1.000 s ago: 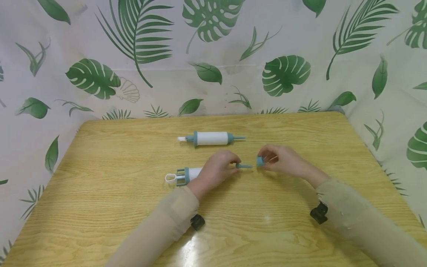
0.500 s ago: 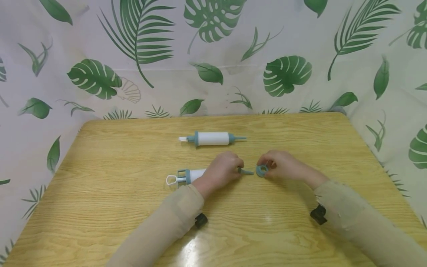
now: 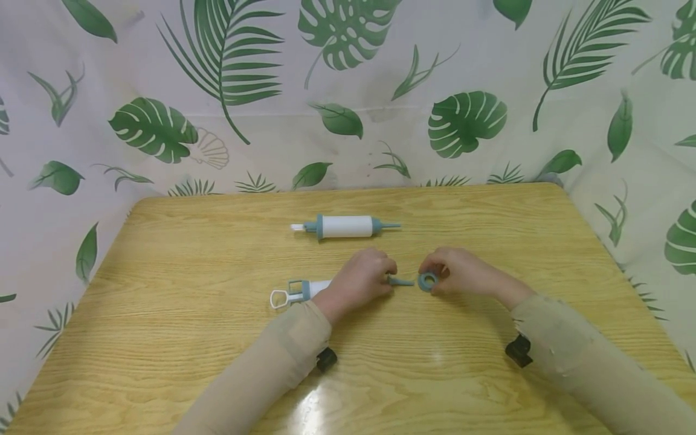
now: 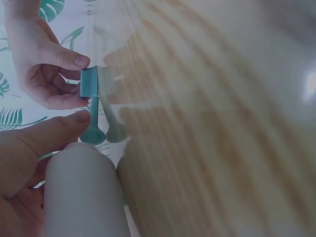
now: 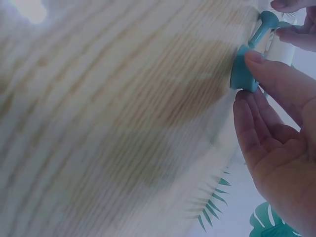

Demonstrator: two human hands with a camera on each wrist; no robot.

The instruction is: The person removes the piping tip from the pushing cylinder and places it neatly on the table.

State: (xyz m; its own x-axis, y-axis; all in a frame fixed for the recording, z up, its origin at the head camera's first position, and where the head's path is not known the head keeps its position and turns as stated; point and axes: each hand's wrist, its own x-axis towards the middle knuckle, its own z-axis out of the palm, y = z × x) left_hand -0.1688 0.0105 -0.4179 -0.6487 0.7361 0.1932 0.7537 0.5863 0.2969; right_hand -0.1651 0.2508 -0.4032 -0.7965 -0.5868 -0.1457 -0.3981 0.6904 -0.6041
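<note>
In the head view my right hand [image 3: 462, 270] pinches a teal ring-shaped collar [image 3: 428, 280] between thumb and fingers, its hole facing the camera. In the right wrist view the collar [image 5: 243, 71] stands on edge at the tabletop. A thin teal nozzle [image 3: 401, 281] points at the collar from the left. Its flared end [image 4: 93, 136] lies between the thumb and fingers of my left hand [image 3: 359, 281]; contact is partly hidden. Beneath that hand runs a white syringe-like tube [image 3: 319, 287] with a teal frame and white loop handle [image 3: 280, 299].
A second, assembled white-and-teal syringe-like tool [image 3: 348, 226] lies farther back on the wooden table [image 3: 179, 260]. Behind the table's far edge hangs a white cloth [image 3: 272, 133] printed with green leaves.
Both hands have come down slightly toward the near side. The collar has turned in my right fingers, so its hole now shows. The nozzle has come lower and sits close to it.
</note>
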